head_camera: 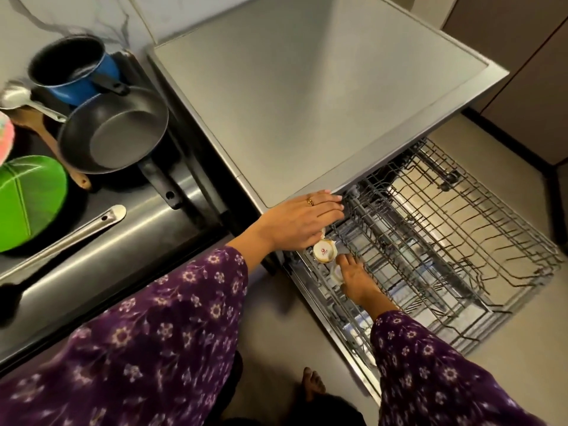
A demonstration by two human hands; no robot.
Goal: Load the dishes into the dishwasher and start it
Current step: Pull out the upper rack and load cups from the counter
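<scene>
The dishwasher (307, 103) stands open with its wire upper rack (445, 216) pulled out over the lower rack (384, 302). My left hand (302, 224) lies flat with straight fingers on the front corner of the dishwasher top and the rack's edge. Just below it a small white cup (324, 252) with a red logo sits upside down at the rack's left end. My right hand (353, 279) reaches into that end and grips a second pale cup (336, 273), mostly hidden by the fingers. The dirty dishes lie in the sink (172, 210) at the left.
In the sink are a blue saucepan (70, 69), a black frying pan (113, 130), a green plate (27, 201), a steel ladle (18, 98), a wooden spatula (46, 139) and a long steel handle (76, 235). Brown cabinets (522, 72) stand at the right. My bare foot (313, 384) is on the floor.
</scene>
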